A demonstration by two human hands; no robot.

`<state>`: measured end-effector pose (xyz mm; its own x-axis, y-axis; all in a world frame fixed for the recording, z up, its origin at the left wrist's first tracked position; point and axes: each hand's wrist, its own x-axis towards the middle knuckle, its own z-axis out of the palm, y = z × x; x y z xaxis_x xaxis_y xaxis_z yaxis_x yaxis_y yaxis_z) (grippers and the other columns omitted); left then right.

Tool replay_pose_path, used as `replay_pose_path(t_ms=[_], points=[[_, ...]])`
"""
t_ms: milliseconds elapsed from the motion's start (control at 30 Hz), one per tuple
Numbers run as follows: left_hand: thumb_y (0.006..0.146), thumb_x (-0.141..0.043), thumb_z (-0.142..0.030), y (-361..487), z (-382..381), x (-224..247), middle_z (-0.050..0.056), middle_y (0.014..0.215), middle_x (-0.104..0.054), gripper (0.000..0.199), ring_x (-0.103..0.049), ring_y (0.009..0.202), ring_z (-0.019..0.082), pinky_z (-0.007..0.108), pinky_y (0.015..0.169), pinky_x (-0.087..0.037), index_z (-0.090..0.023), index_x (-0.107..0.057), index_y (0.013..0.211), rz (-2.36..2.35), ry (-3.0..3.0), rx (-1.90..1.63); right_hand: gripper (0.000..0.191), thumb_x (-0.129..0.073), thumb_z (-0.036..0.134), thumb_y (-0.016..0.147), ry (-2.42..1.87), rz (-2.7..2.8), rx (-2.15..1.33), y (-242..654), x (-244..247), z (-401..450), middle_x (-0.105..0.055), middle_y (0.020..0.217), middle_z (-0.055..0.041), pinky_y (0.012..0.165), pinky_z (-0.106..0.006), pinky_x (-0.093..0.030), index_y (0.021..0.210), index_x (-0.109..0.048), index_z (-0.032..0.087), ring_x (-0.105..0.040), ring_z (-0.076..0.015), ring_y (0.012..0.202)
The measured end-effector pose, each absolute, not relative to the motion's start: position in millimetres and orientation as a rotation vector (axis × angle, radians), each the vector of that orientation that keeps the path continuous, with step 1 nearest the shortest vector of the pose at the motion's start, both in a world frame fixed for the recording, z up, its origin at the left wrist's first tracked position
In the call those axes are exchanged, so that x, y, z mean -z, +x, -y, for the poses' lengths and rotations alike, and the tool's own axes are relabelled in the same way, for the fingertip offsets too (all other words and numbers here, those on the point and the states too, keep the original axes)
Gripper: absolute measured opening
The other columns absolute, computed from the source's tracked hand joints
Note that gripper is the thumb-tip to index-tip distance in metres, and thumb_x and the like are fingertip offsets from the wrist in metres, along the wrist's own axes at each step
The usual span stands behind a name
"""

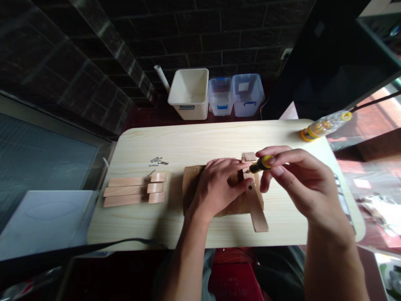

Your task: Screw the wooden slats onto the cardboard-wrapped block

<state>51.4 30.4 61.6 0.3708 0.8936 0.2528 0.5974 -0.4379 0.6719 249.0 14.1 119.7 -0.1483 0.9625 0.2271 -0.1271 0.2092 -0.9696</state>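
Note:
My right hand [291, 171] pinches a yellow and black screwdriver [261, 164], its tip down at a screw in a light wooden strip [258, 213]. The strip lies across the right end of a brown block [191, 184], running toward the table's front edge. My left hand [219, 182] lies over the block, fingers spread, with its thumb and index finger touching the strip around the screw. A dark hole shows in the strip below the screwdriver tip. What the block is made of is hard to tell.
Three wooden pieces with curved ends [128, 191] lie at the table's left, with several screws [156, 159] behind them. A clear, yellow-capped container [326, 125] lies at the back right corner. Plastic bins [191, 109] stand beyond the table [200, 138].

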Motion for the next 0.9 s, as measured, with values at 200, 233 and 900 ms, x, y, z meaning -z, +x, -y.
replay_pose_path(t_ms=[200, 233, 900], points=[[0.092, -0.080, -0.039, 51.9, -30.2, -58.9, 0.000, 0.121, -0.079, 0.029, -0.072, 0.117, 0.023, 0.044, 0.107, -0.052, -0.033, -0.074, 0.120, -1.309, 2.164, -0.857, 0.010, -0.073, 0.024, 0.098, -0.898, 1.335, -1.186, 248.9, -121.2, -12.8, -0.074, 0.128, -0.0063, 0.071, -0.034, -0.069, 0.106, -0.078, 0.027, -0.073, -0.0151, 0.076], [0.092, -0.080, -0.040, 52.0, -30.4, -59.0, 0.000, 0.121, -0.079, 0.028, -0.072, 0.117, 0.023, 0.044, 0.107, -0.052, -0.033, -0.074, 0.119, -1.311, 2.161, -0.860, 0.010, -0.072, 0.024, 0.099, -0.900, 1.333, -1.193, 248.8, -121.6, -12.2, -0.073, 0.131, -0.0063, 0.072, -0.035, -0.069, 0.106, -0.078, 0.027, -0.073, -0.0149, 0.075], [0.094, -0.078, -0.040, 51.9, -30.1, -61.3, -0.001, 0.124, -0.078, 0.030, -0.071, 0.119, 0.023, 0.043, 0.107, -0.051, -0.033, -0.073, 0.123, -1.302, 2.161, -0.842, 0.018, -0.068, 0.015, 0.100, -0.826, 1.351, -1.211, 251.7, -116.3, -14.8, -0.073, 0.127, -0.0040, 0.065, -0.032, -0.066, 0.109, -0.077, 0.027, -0.072, -0.0120, 0.068]])
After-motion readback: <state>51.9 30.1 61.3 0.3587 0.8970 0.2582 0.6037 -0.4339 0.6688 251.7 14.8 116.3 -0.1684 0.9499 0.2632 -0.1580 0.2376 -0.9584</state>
